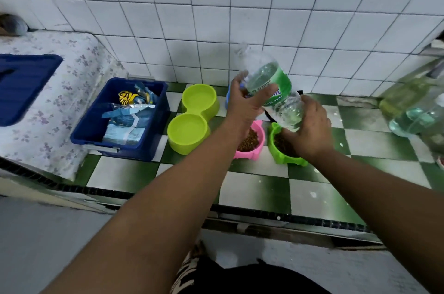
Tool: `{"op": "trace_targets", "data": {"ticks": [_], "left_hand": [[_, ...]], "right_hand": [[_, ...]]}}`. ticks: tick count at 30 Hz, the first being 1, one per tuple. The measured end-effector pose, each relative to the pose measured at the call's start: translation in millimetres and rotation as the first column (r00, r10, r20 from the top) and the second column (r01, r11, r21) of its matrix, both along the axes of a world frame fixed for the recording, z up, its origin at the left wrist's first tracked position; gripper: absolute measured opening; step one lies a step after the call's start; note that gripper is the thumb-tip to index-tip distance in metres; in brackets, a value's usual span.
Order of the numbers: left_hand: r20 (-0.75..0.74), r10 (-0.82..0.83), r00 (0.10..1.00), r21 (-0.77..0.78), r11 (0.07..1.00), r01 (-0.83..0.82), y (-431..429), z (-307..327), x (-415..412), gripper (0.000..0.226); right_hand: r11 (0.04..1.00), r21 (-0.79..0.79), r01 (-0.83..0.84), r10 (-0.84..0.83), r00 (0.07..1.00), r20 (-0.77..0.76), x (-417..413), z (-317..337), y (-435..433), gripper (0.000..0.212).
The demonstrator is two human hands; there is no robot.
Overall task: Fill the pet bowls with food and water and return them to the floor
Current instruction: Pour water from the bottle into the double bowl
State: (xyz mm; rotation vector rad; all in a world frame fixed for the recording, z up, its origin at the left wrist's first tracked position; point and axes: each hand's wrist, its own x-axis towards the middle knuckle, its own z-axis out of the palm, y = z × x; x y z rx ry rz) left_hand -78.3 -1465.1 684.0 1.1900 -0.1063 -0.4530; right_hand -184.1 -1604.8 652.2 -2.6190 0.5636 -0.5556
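Observation:
Both hands hold a clear plastic water bottle (271, 88) with a green label, tilted, its neck pointing up-left. My left hand (247, 103) grips it around the label. My right hand (310, 125) cups its lower end. Under the hands sit a pink bowl (254, 147) and a green bowl (278, 152), both holding brown kibble. A lime-green double bowl (189, 120) stands to the left, both cups showing a pale, smooth inside. A blue bowl (228, 97) is mostly hidden behind my left hand.
A blue plastic bin (96, 125) with an opened pet food bag (129, 120) stands left of the bowls on the green-and-white checkered counter (259, 188). A blue lid (21, 87) lies on a floral cloth at far left. Blurred bottles (418, 106) stand at the right.

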Motion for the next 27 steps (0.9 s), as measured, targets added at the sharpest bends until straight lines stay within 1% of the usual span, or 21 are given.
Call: {"op": "trace_targets", "data": {"ticks": [3, 5, 8, 12, 16, 21, 24, 27], "left_hand": [[0.113, -0.043, 0.993, 0.076, 0.997, 0.034, -41, 12, -12, 0.092], [0.196, -0.064, 0.979, 0.109, 0.993, 0.043, -69, 18, -21, 0.097], [0.298, -0.107, 0.948, 0.196, 0.979, 0.049, -111, 26, -38, 0.097], [0.37, -0.228, 0.9, 0.307, 0.945, 0.113, -163, 29, -60, 0.094], [0.431, -0.344, 0.834, 0.375, 0.909, 0.181, -212, 32, -82, 0.09], [0.48, -0.511, 0.713, 0.476, 0.834, 0.278, -258, 22, -98, 0.097], [0.483, -0.571, 0.664, 0.518, 0.798, 0.309, -277, 13, -106, 0.1], [0.488, -0.619, 0.615, 0.538, 0.769, 0.346, -289, 6, -110, 0.1]], "right_hand": [[0.995, 0.082, 0.06, -0.065, 0.996, 0.058, -14, -2, -24, 0.094], [0.987, 0.122, 0.102, -0.115, 0.987, 0.108, -25, -2, -42, 0.091], [0.975, 0.164, 0.151, -0.175, 0.974, 0.144, -44, -2, -70, 0.09], [0.935, 0.262, 0.241, -0.276, 0.955, 0.106, -70, -9, -110, 0.098], [0.889, 0.355, 0.29, -0.346, 0.933, 0.104, -99, -15, -152, 0.091], [0.858, 0.414, 0.304, -0.368, 0.926, 0.081, -130, -28, -195, 0.083], [0.848, 0.432, 0.308, -0.373, 0.925, 0.072, -145, -36, -211, 0.07], [0.862, 0.403, 0.308, -0.368, 0.926, 0.08, -156, -44, -223, 0.056]]}}
